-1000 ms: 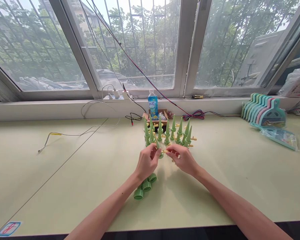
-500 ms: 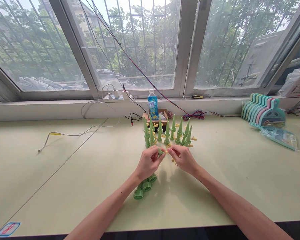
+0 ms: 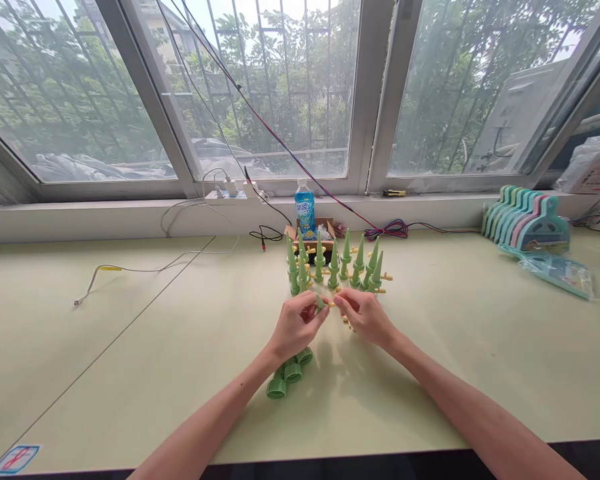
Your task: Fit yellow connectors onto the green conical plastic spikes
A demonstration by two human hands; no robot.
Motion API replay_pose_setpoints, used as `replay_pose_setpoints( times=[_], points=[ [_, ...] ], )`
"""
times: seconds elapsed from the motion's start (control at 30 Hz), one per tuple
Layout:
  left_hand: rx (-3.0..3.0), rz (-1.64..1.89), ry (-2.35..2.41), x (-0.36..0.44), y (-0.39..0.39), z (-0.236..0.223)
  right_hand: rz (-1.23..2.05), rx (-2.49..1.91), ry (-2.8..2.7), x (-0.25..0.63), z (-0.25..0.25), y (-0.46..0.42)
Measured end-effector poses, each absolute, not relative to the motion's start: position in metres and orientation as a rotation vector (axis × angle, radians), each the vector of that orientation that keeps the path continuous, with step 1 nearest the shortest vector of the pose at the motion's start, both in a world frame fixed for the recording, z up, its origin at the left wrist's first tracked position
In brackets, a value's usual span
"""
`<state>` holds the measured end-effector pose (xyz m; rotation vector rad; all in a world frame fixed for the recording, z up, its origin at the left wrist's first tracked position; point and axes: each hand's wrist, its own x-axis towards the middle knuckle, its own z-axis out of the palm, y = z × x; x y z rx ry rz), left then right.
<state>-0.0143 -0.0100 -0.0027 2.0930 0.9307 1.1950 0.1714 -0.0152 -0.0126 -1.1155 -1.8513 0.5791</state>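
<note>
My left hand (image 3: 296, 325) is closed around a green cone-shaped plastic piece (image 3: 320, 303), only its tip showing between the fingers. My right hand (image 3: 366, 318) pinches a small yellow valve piece (image 3: 333, 304) right against that cone. Both hands meet just in front of a cluster of several upright green cones with yellow side pegs (image 3: 335, 267). Under my left wrist lie green cones on their sides (image 3: 286, 377), open ends facing me.
Behind the cluster stand a blue drink bottle (image 3: 305, 210) and a small cardboard box (image 3: 316, 233). Cables (image 3: 130, 270) trail over the left of the pale green table (image 3: 105, 360). Pastel plastic items (image 3: 525, 220) and a bagged item (image 3: 555, 270) sit at the right.
The hands have barely moved; the fingers shifted slightly around the cone and yellow piece, and the view drifted a little.
</note>
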Motion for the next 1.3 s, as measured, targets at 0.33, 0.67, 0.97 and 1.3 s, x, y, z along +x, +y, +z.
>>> replay_pose_setpoints(
  times=[0.33,0.67,0.97,1.3],
  points=[
    [2.060,1.241,0.978,-0.0137,-0.0108,-0.0011,0.618,-0.995,-1.896,0.1723,-0.0131,-0.0160],
    [2.144,1.134,0.966,-0.0147,-0.0102,-0.0027,0.571,-1.081,-1.927,0.1722,-0.0173,-0.0139],
    [2.053,1.255,0.998,-0.0139,-0.0107,-0.0013,0.672,-1.054,-1.851,0.1715,-0.0113,-0.0172],
    [2.086,1.237,0.990,-0.0140,-0.0104,-0.0026,0.653,-1.035,-1.871,0.1713,-0.0148,-0.0155]
  ],
)
